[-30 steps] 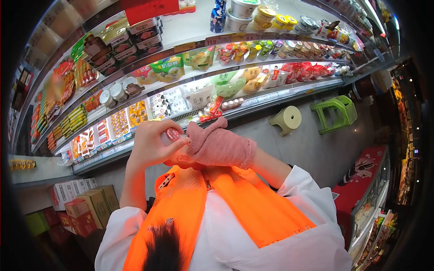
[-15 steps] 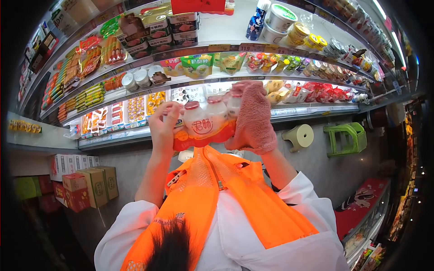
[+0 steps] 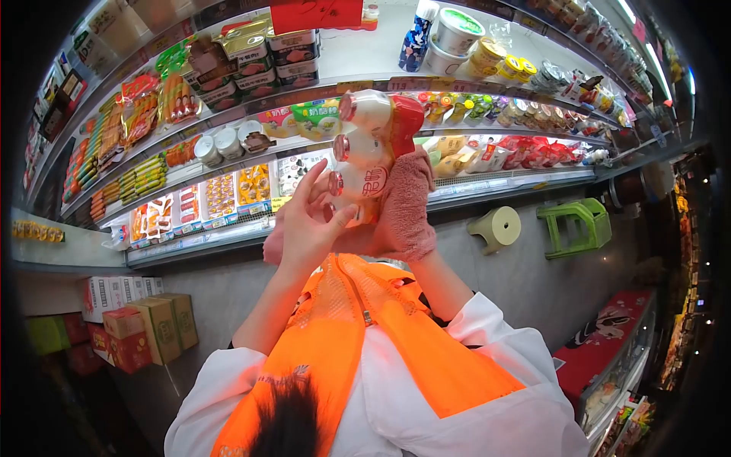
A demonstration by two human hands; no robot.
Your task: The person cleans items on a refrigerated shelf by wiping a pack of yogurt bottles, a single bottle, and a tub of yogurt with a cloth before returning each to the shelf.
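A shrink-wrapped pack of white drink bottles [image 3: 364, 145] with red caps is turned on end in front of the shelves, its caps facing left and its red base to the right. A pink towel [image 3: 407, 206] drapes my right hand [image 3: 417, 245] and covers its fingers, which grip the pack's right side through the cloth. More of the towel hangs below the pack, behind my left wrist. My left hand [image 3: 308, 228] is at the pack's lower left end, fingers apart, with the thumb overlapping the lowest bottle.
Refrigerated shelves hold sausage packs [image 3: 141, 107], stacked cans [image 3: 247, 57], white tubs [image 3: 461, 30] and pouches [image 3: 316, 118]. A round beige stool [image 3: 499, 228] and a green stool [image 3: 575, 227] stand on the floor at right. Cardboard boxes [image 3: 167, 324] are stacked at lower left.
The pack has turned from lying level to standing on end. My left hand has let go of its left end and opened. The towel has spread lower, beneath the pack.
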